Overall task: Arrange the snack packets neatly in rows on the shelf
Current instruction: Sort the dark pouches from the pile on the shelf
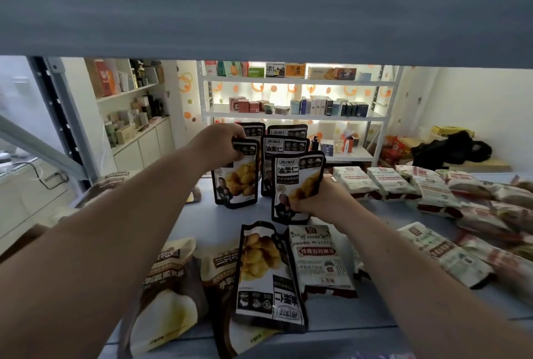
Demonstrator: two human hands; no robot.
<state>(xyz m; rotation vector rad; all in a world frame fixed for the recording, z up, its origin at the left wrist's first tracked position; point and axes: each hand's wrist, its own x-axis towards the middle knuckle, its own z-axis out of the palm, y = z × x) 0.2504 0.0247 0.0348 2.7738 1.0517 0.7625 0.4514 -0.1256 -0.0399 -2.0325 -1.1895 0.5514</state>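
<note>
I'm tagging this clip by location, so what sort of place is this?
Likely a small shop or its stockroom: black chestnut pouches stand in rows on a blue shelf, and white metal racks of boxed goods line the wall behind.

L hand (220, 142), R hand (326, 198): bare.

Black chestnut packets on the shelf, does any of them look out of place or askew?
Yes. One flat black packet lies upside down at the front, overlapping a brown packet, while the upright black packets stand in rows behind it, two of them gripped by the left hand and right hand.
</note>
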